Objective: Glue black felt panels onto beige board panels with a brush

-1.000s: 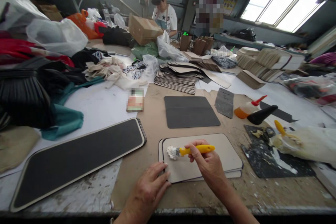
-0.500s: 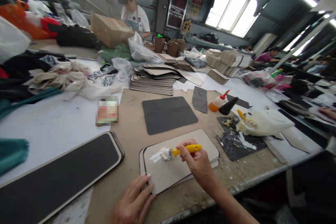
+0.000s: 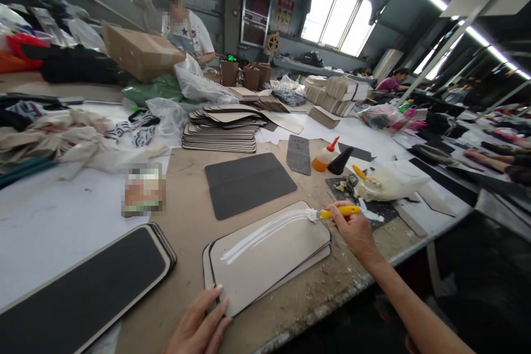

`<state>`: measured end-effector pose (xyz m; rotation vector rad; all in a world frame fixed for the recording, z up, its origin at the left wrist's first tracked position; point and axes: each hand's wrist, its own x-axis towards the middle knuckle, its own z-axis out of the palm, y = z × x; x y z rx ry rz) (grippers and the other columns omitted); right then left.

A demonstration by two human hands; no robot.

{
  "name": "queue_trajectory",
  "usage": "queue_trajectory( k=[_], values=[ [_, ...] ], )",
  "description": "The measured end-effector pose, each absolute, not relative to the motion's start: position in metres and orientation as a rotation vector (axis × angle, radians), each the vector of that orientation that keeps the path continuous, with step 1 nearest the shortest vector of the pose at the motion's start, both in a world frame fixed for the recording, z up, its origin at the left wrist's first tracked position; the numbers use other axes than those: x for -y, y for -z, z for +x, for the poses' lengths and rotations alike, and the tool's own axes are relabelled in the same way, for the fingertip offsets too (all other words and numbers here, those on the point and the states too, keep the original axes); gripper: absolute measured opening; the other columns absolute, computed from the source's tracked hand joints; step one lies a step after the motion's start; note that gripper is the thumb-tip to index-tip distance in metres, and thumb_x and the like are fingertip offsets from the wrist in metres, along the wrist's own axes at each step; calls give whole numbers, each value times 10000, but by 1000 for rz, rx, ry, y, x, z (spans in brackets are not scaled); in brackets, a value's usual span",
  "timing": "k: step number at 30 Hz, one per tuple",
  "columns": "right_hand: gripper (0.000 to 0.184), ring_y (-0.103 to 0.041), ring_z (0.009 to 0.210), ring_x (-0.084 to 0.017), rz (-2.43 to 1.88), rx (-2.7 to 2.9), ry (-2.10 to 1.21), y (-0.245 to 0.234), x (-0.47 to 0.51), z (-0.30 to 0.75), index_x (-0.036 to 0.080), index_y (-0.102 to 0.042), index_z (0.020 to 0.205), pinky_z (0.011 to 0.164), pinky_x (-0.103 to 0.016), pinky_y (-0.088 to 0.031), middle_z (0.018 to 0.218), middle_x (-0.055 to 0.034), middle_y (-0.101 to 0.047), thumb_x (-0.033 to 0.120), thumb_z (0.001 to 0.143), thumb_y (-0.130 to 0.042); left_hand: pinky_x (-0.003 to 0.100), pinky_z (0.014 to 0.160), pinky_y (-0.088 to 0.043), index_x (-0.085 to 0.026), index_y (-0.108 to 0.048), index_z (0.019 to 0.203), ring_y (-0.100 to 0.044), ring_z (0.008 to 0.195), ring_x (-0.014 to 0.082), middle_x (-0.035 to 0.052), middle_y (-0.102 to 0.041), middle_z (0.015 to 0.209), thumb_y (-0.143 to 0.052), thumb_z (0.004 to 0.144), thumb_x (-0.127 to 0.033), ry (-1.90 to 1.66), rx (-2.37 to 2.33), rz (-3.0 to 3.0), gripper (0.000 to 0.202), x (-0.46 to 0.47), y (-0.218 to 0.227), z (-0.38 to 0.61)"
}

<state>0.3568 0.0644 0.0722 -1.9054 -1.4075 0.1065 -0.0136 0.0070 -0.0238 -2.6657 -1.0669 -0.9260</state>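
Observation:
My right hand (image 3: 352, 232) is closed around the yellow handle of a glue brush (image 3: 341, 211). Its white-coated bristles touch the far right part of a beige rounded board (image 3: 269, 260). Long white streaks of paste run across that board from its left side to the bristles. At least one more board lies under it, slightly offset. My left hand (image 3: 203, 318) rests with fingers stretched out, the fingertips on the board's near left corner. Beyond the board lies a dark grey rounded panel (image 3: 251, 183).
A stack of black-edged boards (image 3: 219, 135) stands farther back. Right of it are a red-tipped bottle (image 3: 326, 156), a black cone-shaped nozzle (image 3: 340, 160) and a white paste container (image 3: 394, 180) with another yellow handle. Long dark panels (image 3: 91, 287) lie left. A co-worker (image 3: 186, 27) stands behind.
My right hand has drawn the brush rightward and away across the board, lengthening the white streaks. My left hand stays at the near left corner. The camera view has shifted.

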Motion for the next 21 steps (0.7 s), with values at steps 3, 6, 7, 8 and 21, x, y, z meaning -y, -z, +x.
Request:
queue_trajectory(
  k=[3,6,7,8,21],
  values=[
    [328,-613,565,-183,-1852,1529,62,-77,-53,344,190,-555,778,563,-286,-470,681,-43,-629,488,858,-444,271,830,-542,-177,-605,1089,-606,1031,191,101,-628,1109,-490,863,-290,951,1086,-2664,277,-6,22,-12],
    [238,-616,644,-173,-1708,1670,119,-78,-40,307,191,-549,797,625,-274,-477,726,-49,-630,373,895,-431,289,833,-542,-184,-609,1081,-605,1028,201,107,-617,1115,-472,869,-307,956,1141,-2672,281,-4,19,-10],
    [200,-615,667,-169,-1654,1710,95,-78,-36,291,191,-548,813,639,-267,-480,735,-47,-628,329,901,-432,289,828,-544,-185,-612,1075,-609,1017,201,110,-614,1110,-468,871,-316,967,1163,-2670,282,-4,18,-9],
    [164,-614,690,-166,-1600,1744,54,-77,-31,274,191,-547,832,653,-262,-483,744,-46,-627,288,903,-435,287,822,-546,-185,-615,1066,-615,1002,200,111,-615,1096,-467,871,-324,987,1183,-2665,282,-3,17,-9],
    [108,-601,757,-154,-1264,1783,-384,-77,10,155,188,-550,877,708,-258,-492,781,-44,-621,136,872,-455,302,827,-551,-117,-597,1002,-637,948,198,116,-657,984,-478,868,-216,1254,1290,-2525,204,5,6,6]
  ],
)
